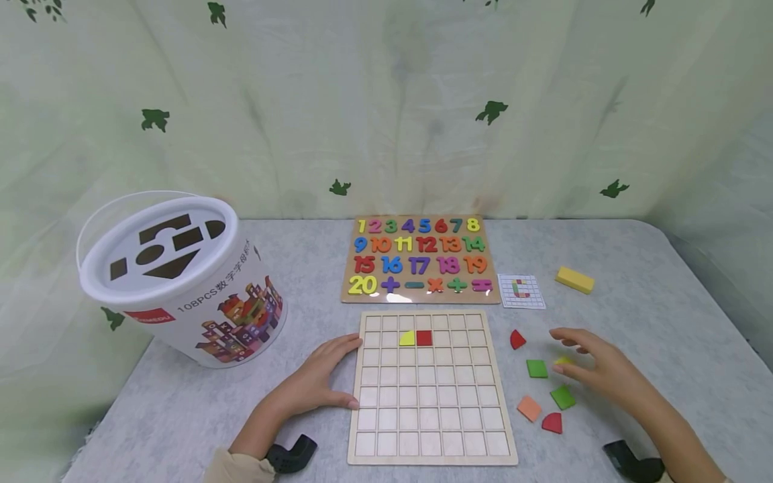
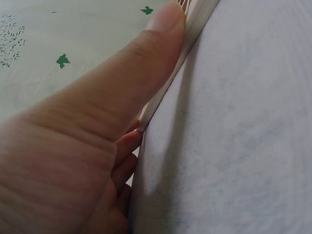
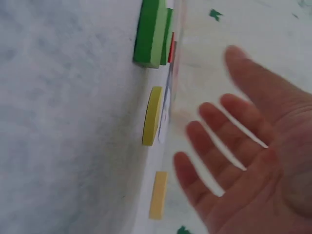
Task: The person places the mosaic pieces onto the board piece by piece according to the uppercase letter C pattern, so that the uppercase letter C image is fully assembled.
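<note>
In the head view my left hand (image 1: 320, 379) rests against the left edge of a wooden grid board (image 1: 425, 419), its thumb and fingertips touching the rim. Two flat pieces lie side by side in the board's second row: a yellow rounded piece (image 1: 407, 339) and a red square (image 1: 425, 338). My right hand (image 1: 594, 362) hovers over another yellow piece (image 1: 564, 360), partly hidden by it. The right wrist view shows that hand's fingers spread and holding nothing, apart from the yellow piece (image 3: 152, 116). Near it lie green squares (image 1: 537, 368), an orange square (image 1: 529, 408) and red quarter-round pieces (image 1: 552, 422).
Behind the grid board is a number puzzle board (image 1: 347, 294), with a small pattern card (image 1: 522, 291) at its right. A yellow block (image 1: 575, 280) lies farther right. A large white bucket (image 1: 181, 302) with a shape-slotted lid stands at the left.
</note>
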Action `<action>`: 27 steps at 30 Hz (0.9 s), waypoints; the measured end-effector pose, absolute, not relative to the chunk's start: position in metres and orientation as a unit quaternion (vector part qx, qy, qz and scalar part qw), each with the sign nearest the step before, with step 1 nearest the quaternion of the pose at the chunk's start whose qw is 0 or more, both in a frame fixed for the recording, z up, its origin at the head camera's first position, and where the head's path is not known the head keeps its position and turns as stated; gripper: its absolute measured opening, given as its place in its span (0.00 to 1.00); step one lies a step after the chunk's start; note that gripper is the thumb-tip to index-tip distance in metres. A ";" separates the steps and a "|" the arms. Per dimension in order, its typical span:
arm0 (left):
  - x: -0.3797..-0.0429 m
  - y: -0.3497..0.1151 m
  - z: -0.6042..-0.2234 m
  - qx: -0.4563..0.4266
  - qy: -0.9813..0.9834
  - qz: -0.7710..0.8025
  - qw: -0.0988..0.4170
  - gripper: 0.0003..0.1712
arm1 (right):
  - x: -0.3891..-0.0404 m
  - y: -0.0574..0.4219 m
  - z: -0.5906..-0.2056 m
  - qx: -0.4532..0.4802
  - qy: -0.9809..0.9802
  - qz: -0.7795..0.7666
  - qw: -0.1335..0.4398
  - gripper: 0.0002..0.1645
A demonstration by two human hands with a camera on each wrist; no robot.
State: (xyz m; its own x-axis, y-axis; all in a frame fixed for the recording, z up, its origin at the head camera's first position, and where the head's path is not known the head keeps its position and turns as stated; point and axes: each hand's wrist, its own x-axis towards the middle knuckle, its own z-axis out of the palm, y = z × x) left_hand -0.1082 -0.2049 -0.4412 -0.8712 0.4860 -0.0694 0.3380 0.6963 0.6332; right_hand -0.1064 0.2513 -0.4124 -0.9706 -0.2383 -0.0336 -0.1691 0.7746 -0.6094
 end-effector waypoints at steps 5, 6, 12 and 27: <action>-0.108 -0.205 -0.441 0.225 0.914 0.318 0.115 0.60 | -0.104 0.263 -0.426 -0.081 0.943 -0.314 0.077 0.33; -0.108 -0.205 -0.441 0.225 0.914 0.318 0.114 0.60 | -0.105 0.265 -0.428 -0.077 0.944 -0.311 0.077 0.31; -0.108 -0.204 -0.441 0.227 0.911 0.323 0.117 0.60 | -0.106 0.273 -0.435 -0.073 0.951 -0.291 0.072 0.20; -0.109 -0.204 -0.443 0.230 0.911 0.324 0.111 0.60 | -0.109 0.260 -0.438 -0.052 0.961 -0.261 0.070 0.31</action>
State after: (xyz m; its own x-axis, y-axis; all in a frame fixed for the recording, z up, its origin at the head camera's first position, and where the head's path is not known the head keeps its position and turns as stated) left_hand -0.1089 -0.2045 -0.4429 -0.8701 0.4900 -0.0533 0.3467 0.6852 0.6405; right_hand -0.1094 0.2595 -0.4377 -0.9848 -0.1371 -0.1065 -0.0645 0.8586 -0.5086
